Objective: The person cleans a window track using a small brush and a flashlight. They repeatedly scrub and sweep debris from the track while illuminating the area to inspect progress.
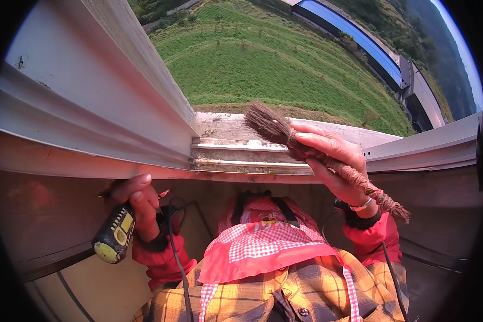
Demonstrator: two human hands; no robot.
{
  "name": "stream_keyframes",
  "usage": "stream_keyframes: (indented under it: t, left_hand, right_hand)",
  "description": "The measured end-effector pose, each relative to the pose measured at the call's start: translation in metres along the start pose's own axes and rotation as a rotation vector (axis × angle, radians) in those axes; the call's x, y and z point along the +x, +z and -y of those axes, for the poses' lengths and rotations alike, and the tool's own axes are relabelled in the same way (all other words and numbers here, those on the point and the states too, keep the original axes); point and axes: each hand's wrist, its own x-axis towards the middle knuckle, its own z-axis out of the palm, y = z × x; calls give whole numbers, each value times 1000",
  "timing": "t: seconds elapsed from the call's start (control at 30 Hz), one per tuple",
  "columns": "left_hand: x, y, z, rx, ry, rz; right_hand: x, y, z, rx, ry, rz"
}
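My right hand (342, 157) grips a small brush of brown plant fibre (267, 122), its handle bound with twisted cord or cloth. The bristles point up and left over the dirty window sill (221, 126). Just below them run the metal window tracks (241, 154), with grit along the grooves. My left hand (137, 197) is shut around a hand tool with a thick black and yellow handle (114, 235), near the inner edge of the frame. The handle's butt points down towards me; the tool's working end is mostly hidden by my fingers.
A pale window frame (100, 88) rises on the left, and another frame rail (422, 141) runs on the right. Outside lie a green field (257, 60) and a long blue-roofed building (354, 36) far below. Dark cords (179, 257) hang in front of my checked apron (265, 245).
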Motion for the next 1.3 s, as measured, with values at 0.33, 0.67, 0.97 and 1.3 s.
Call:
stream_keyframes:
  t: [0.33, 0.67, 0.97, 1.3]
  left_hand:
    - [8, 7, -7, -23, 59, 7]
    - [7, 9, -10, -65, 17, -9]
    - [3, 8, -8, 0, 12, -33]
    - [0, 4, -1, -11, 60, -8]
  right_hand:
    - [-18, -23, 8, -346, 80, 214]
    - [47, 61, 20, -195, -125, 197]
    - [27, 31, 34, -304, 66, 323]
    - [30, -6, 40, -379, 80, 254]
